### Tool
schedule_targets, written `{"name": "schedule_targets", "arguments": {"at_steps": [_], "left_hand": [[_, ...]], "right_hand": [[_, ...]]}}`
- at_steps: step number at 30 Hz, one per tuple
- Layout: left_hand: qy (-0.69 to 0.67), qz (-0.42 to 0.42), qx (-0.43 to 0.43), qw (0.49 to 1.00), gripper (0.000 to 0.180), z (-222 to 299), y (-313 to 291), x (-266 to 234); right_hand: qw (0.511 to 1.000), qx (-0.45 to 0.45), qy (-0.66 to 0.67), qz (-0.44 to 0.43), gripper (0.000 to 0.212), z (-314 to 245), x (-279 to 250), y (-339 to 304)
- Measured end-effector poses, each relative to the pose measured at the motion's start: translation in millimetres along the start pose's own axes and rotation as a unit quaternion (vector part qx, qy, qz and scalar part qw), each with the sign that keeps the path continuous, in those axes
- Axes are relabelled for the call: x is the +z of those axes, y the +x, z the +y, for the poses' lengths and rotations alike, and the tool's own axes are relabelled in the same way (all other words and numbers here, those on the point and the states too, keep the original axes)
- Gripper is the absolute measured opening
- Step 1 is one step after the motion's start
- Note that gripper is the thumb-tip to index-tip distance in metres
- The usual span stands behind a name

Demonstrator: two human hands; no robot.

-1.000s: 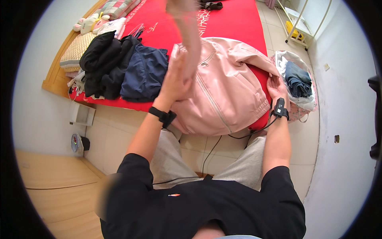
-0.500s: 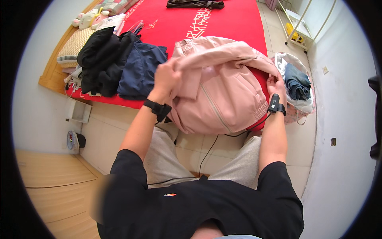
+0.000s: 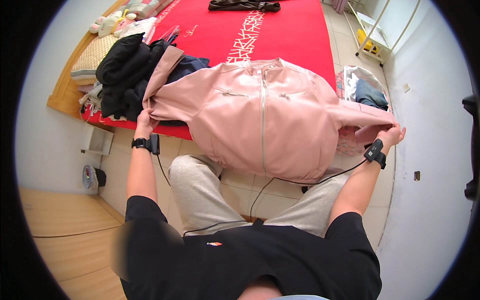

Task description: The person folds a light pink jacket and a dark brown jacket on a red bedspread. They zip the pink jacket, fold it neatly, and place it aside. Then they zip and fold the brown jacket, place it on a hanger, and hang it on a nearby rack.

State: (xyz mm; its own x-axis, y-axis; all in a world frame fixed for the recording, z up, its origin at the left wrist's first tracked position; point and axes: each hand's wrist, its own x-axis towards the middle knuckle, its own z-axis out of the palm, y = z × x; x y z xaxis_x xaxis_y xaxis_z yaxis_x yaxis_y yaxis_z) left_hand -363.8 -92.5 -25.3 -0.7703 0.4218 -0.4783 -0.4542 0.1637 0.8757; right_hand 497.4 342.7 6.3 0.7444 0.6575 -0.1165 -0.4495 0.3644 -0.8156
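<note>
A pink zip-up jacket (image 3: 230, 130) lies front up across the near edge of the bed, its sleeves drawn out to both sides and its hem hanging over the edge. At the left, my left hand (image 3: 145, 122) is closed on one sleeve, whose cuff end folds up over the dark clothes. My right hand (image 3: 391, 135) grips the other sleeve near its cuff, out past the bed's right side. The jacket's zip looks done up, and its collar points away from me.
A red bedspread (image 3: 210, 42) covers the bed. Black clothes (image 3: 120, 75) and a navy garment (image 3: 187, 67) are piled at the left. To the right stands a bag holding jeans (image 3: 370, 95), partly behind the sleeve. A dark garment (image 3: 245, 5) lies at the far side. A thin cable (image 3: 262, 192) hangs before my legs.
Both my hands have moved outward, spreading the pink jacket's sleeves apart. The jacket, earlier bunched with a sleeve across it, now lies front up with its collar and chest in view.
</note>
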Motion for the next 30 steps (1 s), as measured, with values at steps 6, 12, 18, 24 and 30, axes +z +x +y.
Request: {"name": "schedule_targets", "arguments": {"at_steps": [6,12,18,24,30], "left_hand": [[0.181,-0.002,0.045,0.982,0.022,25.9,1.6,31.8],[0.036,-0.078,0.058,0.995,0.032,23.5,18.7,63.5],[-0.104,-0.096,0.053,0.989,0.041,28.1,9.3,60.6],[-0.247,-0.020,0.059,0.967,0.047,35.8,-15.4,51.5],[-0.293,-0.058,0.067,0.952,0.055,41.6,-44.1,42.6]], "right_hand": [[0.939,-0.197,-0.278,0.042,0.074,-41.7,13.7,-52.8],[0.776,-0.408,-0.330,-0.349,0.037,12.2,55.8,-170.3],[0.413,-0.249,-0.262,-0.836,0.022,45.3,20.1,-299.9],[0.403,0.025,-0.358,-0.842,0.013,31.9,12.5,-268.5],[0.548,-0.012,-0.330,-0.769,0.027,53.2,14.5,-263.1]]}}
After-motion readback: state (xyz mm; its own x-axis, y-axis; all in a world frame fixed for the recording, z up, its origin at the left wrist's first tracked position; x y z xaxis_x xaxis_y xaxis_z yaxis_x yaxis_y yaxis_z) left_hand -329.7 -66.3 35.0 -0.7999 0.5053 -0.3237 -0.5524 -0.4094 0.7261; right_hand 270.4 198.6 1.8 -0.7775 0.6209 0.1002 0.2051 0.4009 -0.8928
